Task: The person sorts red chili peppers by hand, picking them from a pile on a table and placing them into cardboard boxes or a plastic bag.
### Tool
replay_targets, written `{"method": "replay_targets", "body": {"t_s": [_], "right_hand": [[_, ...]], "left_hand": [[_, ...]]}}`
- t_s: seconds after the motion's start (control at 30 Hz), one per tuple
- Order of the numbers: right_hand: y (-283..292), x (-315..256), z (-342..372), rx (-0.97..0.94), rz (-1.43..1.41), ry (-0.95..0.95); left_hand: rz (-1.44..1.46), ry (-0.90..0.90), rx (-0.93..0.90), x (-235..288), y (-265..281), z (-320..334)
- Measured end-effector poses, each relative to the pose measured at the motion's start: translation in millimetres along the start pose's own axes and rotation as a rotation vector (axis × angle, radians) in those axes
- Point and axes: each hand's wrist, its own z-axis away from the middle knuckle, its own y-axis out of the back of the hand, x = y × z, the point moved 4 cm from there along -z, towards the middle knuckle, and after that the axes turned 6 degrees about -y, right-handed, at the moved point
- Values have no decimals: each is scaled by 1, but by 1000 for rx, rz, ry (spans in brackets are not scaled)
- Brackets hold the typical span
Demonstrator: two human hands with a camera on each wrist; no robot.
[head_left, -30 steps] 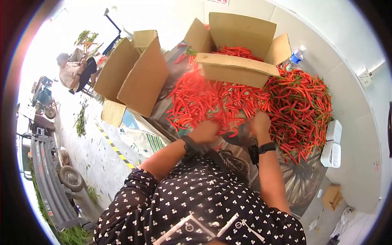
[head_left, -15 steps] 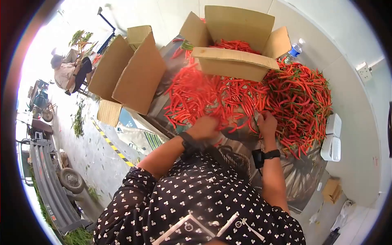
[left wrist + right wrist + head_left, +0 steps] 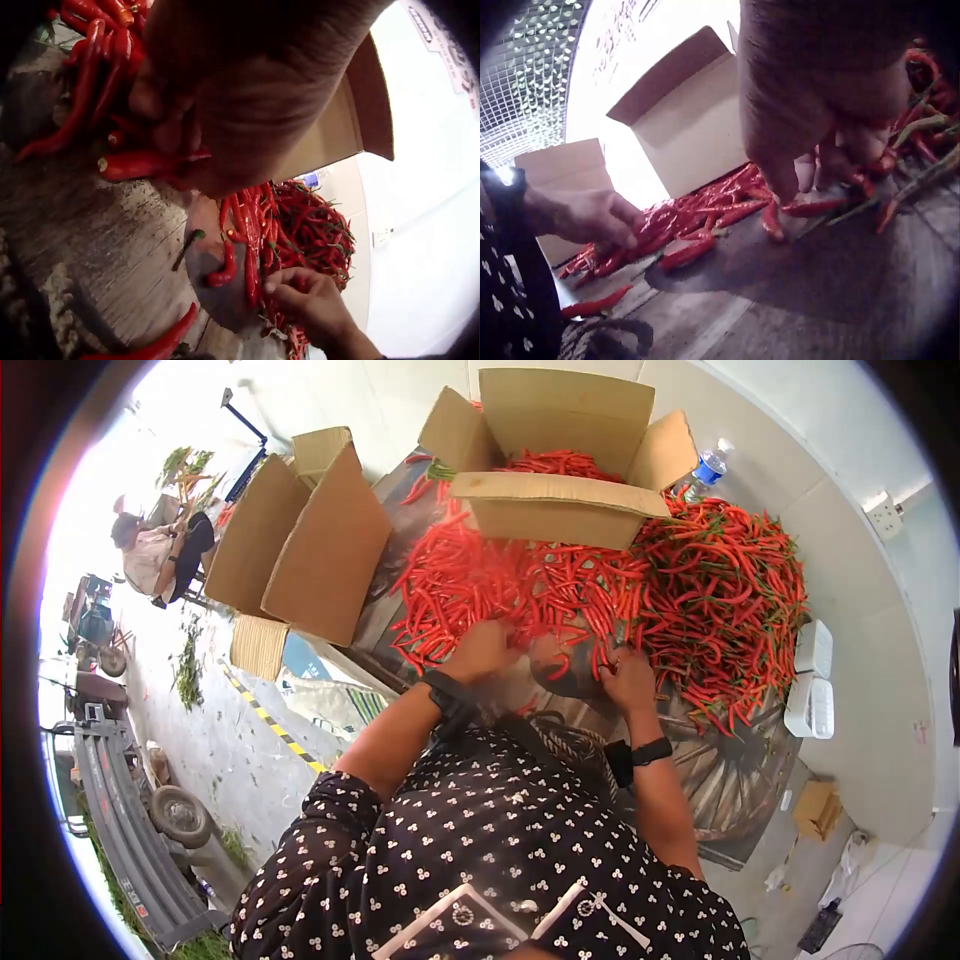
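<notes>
Red chillies (image 3: 455, 585) lie spread on a dark covered surface, with a thicker pile (image 3: 725, 585) to the right. The left hand (image 3: 480, 652) is at the near edge of the spread; in the left wrist view its fingers curl over a red chilli (image 3: 142, 165) with a cut stem end. The right hand (image 3: 630, 680) is between spread and pile. Seen in the right wrist view, the right hand (image 3: 817, 112) has thumb and fingers drawn together at a red chilli (image 3: 814, 208), their tips partly hidden. A single curved chilli (image 3: 223, 266) lies between the hands.
An open cardboard box (image 3: 560, 520) holding chillies stands behind the spread; another open box (image 3: 325, 550) is at the left. A bottle (image 3: 710, 465) and white trays (image 3: 812, 705) stand beside the pile. A seated person (image 3: 150, 555) and a vehicle (image 3: 120, 820) are farther left.
The head view has shifted, so the boxes and pile appear farther left. The right hand has come slightly nearer the body and leftward; the left hand has moved slightly away from the body.
</notes>
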Motion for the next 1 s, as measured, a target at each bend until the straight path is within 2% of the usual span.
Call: {"method": "replay_targets", "body": {"t_s": [0.17,0.23,0.3,0.33,0.4,0.43,0.5,0.53,0.6,0.63,0.7,0.73,0.8,0.83,0.9,1.0], "right_hand": [[-16,6,-3,-141,-126,-77],[-14,8,-7,-174,-173,-77],[-21,24,-10,-363,-604,-514],[-16,24,-14,-363,-602,-515],[-18,25,-12,-460,-1393,-948],[-17,24,-14,-460,-1392,-946],[-15,18,-20,-439,-1693,-916],[-12,9,-26,-442,-1694,-914],[-4,-3,-37,-364,-1391,-1014],[-15,0,-41,-365,-1391,-1014],[-35,5,-52,-364,-867,-639],[-34,-1,-54,-365,-867,-638],[-23,-23,-65,-157,-20,-231],[-27,-25,-66,-157,-22,-228],[-39,-27,-66,-298,88,-217],[-33,-37,-65,-385,83,-209]], "left_hand": [[107,58,40,-18,-6,4],[574,163,2,-24,-12,6],[671,225,-34,-26,-11,6],[767,286,-71,-25,-11,6],[805,323,-72,-22,-7,5],[842,362,-71,-22,-5,4],[892,399,-53,-20,1,3],[942,436,-36,-21,3,2],[996,452,-23,-25,2,1],[1052,466,-13,-26,1,0],[1091,471,10,-19,4,0],[1129,475,34,-16,5,-1],[1143,467,-22,-11,5,-4],[1156,458,-80,-9,4,-5],[1159,443,-106,-15,-5,-8],[1154,444,-156,-7,-5,-10]]}}
